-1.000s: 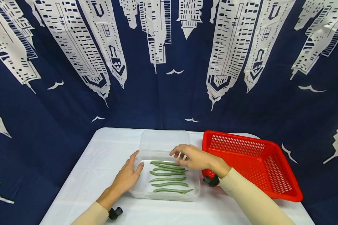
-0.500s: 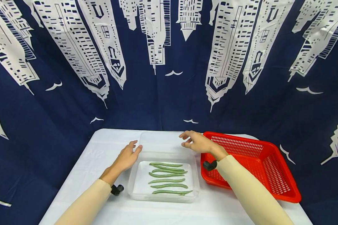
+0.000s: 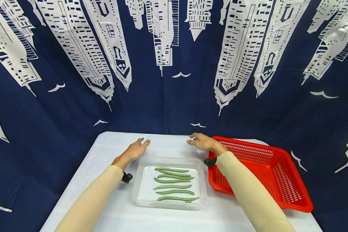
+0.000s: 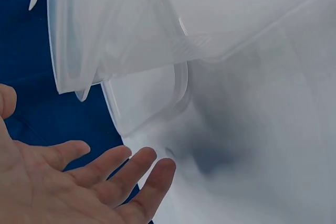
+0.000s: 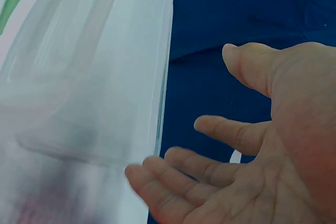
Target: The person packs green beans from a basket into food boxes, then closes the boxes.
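Note:
A clear plastic food container (image 3: 135,183) stands in the middle of the table in the head view. Several green beans (image 3: 174,186) lie in it, roughly in rows. Behind it a flat translucent lid (image 3: 169,146) rests on the table. My left hand (image 3: 135,149) is at the lid's left side, fingers spread and holding nothing. At the lid's right side, by the red basket, is my right hand (image 3: 202,141), its fingers loosely bent around nothing. In the left wrist view a gap shows between the fingertips (image 4: 167,167) and the lid (image 4: 144,95). Whether the right fingers touch the lid cannot be told.
A red perforated plastic basket (image 3: 274,177) stands at the right of the table, partly behind the right sleeve. White cloth (image 3: 104,154) covers the table. A dark blue curtain (image 3: 162,106) with white building prints hangs behind its far edge.
Both hands have moved away from the bean container towards the back of the table, to either side of the lid. The beans, container and basket stay put.

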`<state>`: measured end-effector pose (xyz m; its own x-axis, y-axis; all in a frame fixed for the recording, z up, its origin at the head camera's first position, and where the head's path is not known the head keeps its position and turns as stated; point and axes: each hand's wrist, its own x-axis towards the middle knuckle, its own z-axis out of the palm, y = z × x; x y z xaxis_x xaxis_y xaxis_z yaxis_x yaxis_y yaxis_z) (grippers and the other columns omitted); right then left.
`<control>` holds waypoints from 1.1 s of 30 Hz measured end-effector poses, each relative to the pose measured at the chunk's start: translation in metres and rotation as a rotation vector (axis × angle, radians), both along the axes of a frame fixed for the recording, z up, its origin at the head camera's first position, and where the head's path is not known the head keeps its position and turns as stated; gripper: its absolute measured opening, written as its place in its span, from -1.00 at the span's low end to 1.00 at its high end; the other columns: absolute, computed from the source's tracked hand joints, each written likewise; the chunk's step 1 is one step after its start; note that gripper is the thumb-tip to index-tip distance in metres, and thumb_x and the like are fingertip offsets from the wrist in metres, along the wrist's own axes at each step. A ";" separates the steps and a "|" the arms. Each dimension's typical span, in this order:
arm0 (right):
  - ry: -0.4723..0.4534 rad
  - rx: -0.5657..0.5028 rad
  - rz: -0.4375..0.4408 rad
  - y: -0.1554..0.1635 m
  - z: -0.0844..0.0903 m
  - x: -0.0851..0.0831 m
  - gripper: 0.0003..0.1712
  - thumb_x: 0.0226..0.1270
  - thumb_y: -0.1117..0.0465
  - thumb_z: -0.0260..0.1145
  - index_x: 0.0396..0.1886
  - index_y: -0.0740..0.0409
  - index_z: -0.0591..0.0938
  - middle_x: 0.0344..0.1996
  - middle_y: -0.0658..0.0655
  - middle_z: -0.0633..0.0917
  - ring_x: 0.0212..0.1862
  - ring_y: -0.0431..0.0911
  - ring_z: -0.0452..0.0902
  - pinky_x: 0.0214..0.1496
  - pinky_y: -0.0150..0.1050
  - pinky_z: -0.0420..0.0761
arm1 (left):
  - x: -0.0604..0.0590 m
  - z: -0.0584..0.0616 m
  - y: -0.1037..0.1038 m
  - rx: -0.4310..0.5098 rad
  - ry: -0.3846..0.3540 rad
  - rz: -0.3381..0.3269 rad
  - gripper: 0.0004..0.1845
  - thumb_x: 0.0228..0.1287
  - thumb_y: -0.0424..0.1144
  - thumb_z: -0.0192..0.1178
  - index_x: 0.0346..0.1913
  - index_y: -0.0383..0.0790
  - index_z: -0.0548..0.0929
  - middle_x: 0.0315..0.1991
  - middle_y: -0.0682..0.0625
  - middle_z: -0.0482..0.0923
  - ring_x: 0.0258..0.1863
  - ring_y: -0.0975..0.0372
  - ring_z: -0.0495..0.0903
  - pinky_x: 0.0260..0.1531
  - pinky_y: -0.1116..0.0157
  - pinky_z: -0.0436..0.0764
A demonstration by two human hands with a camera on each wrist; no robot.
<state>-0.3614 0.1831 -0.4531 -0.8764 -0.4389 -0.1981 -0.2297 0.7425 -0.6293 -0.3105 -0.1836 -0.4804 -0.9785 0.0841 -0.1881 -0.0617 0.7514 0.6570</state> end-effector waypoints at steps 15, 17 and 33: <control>-0.339 -0.061 -0.123 -0.014 -0.009 -0.007 -0.03 0.88 -0.17 0.27 0.86 0.39 0.20 0.82 0.50 0.28 0.74 0.43 0.40 0.47 0.33 0.79 | -0.013 0.003 0.011 -0.020 -0.127 -0.037 0.03 0.82 0.47 -0.28 0.93 -0.25 0.07 0.93 -0.33 0.04 0.91 -0.36 0.02 0.88 -0.40 0.05; -0.361 -0.071 -0.129 -0.014 -0.010 -0.007 -0.02 0.88 -0.17 0.26 0.86 0.40 0.18 0.82 0.51 0.26 0.73 0.44 0.40 0.44 0.33 0.81 | -0.013 0.003 0.011 -0.025 -0.160 -0.043 0.02 0.83 0.47 -0.28 0.93 -0.23 0.07 0.93 -0.33 0.02 0.92 -0.35 0.01 0.88 -0.41 0.04; -0.328 -0.153 -0.150 -0.016 -0.013 -0.006 -0.15 0.90 0.00 0.25 0.72 0.62 0.29 0.77 0.59 0.32 0.80 0.44 0.29 0.70 0.39 0.56 | -0.011 0.005 0.014 -0.010 -0.177 -0.068 0.00 0.84 0.45 -0.24 0.93 -0.24 0.10 0.92 -0.37 0.04 0.91 -0.37 0.03 0.87 -0.41 0.06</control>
